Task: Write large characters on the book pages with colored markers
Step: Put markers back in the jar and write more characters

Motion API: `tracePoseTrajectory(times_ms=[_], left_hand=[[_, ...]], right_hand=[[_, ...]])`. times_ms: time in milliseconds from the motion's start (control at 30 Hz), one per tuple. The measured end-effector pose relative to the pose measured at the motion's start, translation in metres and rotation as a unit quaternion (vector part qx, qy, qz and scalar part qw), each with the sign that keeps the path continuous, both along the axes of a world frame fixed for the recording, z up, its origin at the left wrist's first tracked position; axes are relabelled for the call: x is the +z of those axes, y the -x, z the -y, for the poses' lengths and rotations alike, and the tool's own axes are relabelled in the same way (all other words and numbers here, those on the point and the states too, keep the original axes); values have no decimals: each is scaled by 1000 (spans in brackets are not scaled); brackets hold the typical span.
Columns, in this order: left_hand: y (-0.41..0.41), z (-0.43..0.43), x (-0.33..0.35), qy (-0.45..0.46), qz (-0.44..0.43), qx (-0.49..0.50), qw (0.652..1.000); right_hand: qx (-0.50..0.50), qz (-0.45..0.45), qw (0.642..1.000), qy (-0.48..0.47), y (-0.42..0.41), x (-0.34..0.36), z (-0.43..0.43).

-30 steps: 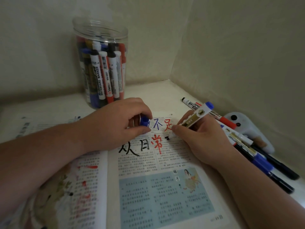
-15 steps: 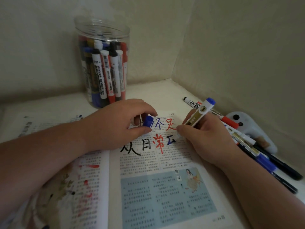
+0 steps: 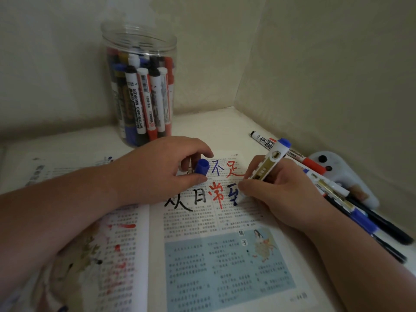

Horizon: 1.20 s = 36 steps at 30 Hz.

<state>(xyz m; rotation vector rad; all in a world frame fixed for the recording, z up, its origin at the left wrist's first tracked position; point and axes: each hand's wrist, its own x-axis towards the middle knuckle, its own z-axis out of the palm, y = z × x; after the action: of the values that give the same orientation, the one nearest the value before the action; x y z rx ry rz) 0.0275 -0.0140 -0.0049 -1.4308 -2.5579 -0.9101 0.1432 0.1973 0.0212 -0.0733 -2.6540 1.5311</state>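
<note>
An open book (image 3: 202, 255) lies before me with large black, red and blue characters (image 3: 216, 194) written across the top of its right page. My right hand (image 3: 276, 194) grips a blue marker (image 3: 270, 163), its tip down on the page at a blue character (image 3: 233, 194). My left hand (image 3: 157, 174) rests on the page and pinches the blue cap (image 3: 201, 167) between thumb and fingers.
A clear plastic jar (image 3: 141, 86) full of whiteboard markers stands at the back by the wall. Several loose markers (image 3: 337, 199) and a white eraser-like object (image 3: 337, 174) lie to the right, close to the wall corner.
The blue character beside the red one has grown from a first stroke to nearly whole. My right hand moved slightly down the page. My left hand kept hold of the cap.
</note>
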Motion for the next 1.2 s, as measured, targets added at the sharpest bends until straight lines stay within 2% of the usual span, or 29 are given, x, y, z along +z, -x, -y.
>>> tracePoseTrajectory(times_ms=[100,233,333,467,667,900,1033,1100,1200], left_hand=[[1,0,-1,3,-6,-5,1000],[2,0,1,-4,-18,-18,1000],[-1,0,2,-21,-9,2,1000],[-5,2,5,-49,20,5,999],[-5,2,4,-55,25,-1,998],[-2,2,2,-55,-6,-9,998],[2,1,4,-63,-59,-21,996],[2,1,4,-78,-47,-22,996],[1,0,5,-102,12,-25,994]], right_hand=[[-29,-18,998,-47,2,-2,0],[-114,-49,991,-57,5,-7,-3],[-126,-28,988,-81,6,-7,-2],[-150,-13,987,-51,7,-8,-5],[-168,-9,981,-96,10,-7,0],[-79,-9,997,-15,4,-6,-3],[-56,-119,979,154,-1,-7,-2],[-48,-154,970,180,-2,-8,-1],[-42,-159,974,159,-1,-11,0]])
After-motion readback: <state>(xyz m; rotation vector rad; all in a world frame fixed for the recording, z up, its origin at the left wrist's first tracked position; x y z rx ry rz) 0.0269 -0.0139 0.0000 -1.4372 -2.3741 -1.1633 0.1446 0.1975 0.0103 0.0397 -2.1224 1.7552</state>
